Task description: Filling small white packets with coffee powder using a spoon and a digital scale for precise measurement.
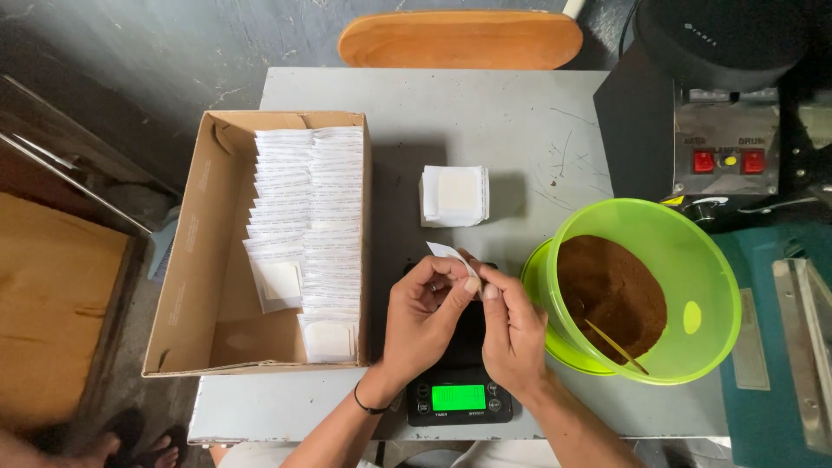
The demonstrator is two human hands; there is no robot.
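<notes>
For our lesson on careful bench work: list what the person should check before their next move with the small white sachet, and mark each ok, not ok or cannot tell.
1. Sachet pinched by left hand and right hand: ok.
2. Sachet mouth opened: cannot tell.
3. Scale switched on, display lit green: ok.
4. Scale platform clear: cannot tell, hands cover it.
5. Brown powder within reach in green bowl: ok.
6. Scoop handle resting in the bowl: ok.
</notes>
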